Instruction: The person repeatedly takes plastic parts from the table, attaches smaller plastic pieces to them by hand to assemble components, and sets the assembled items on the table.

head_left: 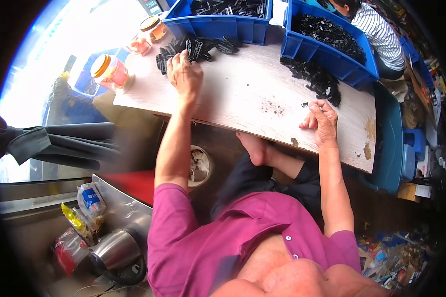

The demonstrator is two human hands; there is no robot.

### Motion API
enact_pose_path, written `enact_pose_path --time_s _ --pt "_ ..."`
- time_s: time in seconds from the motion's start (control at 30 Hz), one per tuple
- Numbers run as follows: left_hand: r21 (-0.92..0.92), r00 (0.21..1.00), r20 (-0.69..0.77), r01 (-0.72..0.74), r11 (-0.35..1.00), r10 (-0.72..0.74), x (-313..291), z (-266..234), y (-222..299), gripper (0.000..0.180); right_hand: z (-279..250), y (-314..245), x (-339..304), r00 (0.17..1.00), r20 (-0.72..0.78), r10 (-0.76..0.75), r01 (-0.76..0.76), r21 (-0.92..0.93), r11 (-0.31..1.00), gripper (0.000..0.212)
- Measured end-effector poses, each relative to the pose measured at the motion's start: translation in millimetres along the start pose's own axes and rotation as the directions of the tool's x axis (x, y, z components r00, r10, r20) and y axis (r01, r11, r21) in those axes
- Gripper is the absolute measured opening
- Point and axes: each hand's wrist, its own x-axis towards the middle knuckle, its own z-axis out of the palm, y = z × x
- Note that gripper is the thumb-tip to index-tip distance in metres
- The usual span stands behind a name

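Two bare hands are at work on a pale wooden table [248,94], and we have only the head view to go by. Our left hand [184,73] reaches far across the board, its fingers curled down into a cluster of black plastic clips [195,48] lying at the table's far edge, just in front of a blue bin [218,24]. The fingers touch the nearest clips, but we cannot tell whether they are closed on one or merely resting on the heap. Our right hand [323,123] lies near the table's near edge, fingers bent and drawn together; whether a small piece sits pinched between them is too small to make out. Just beyond it is a loose pile of small black parts [316,78], spilling beside a second blue bin [327,44] that holds more of the same.

To the left of the clips stand plastic jars with orange lids [111,72], one close to the table corner and others further back. A person in a striped shirt [381,37] sits at the far right, beyond the second bin. Below the table we see a bare foot [255,148] resting on our knee. At the lower left a steel kettle [116,250] stands among snack packets [84,213].
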Motion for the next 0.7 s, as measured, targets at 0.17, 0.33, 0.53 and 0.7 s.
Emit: enact_pose_path --time_s 0.17,0.33,0.53,0.7 --pt "0.033 0.954 0.295 -0.067 0.997 0.055 -3.2 9.4 -26.1 0.035 0.2 -0.2 3.1 1.0 -0.017 0.002 -0.002 -0.002 1.0 0.014" --pt "-0.171 0.888 0.404 -0.162 0.972 0.219 -14.7 -1.3 5.6 0.019 -2.4 1.4 2.8 1.0 -0.008 -0.007 0.007 -0.014 1.0 0.013" --pt "-0.077 0.935 0.209 -0.277 0.958 0.287 -14.5 -17.4 18.9 0.022 -1.1 1.1 1.7 1.0 -0.004 -0.01 0.01 0.0 1.0 0.013" --pt "-0.145 0.873 0.399 -0.24 0.96 0.279 -22.0 -28.3 16.7 0.027 -1.6 1.5 1.0 0.999 -0.029 -0.024 0.025 0.013 1.0 0.016"
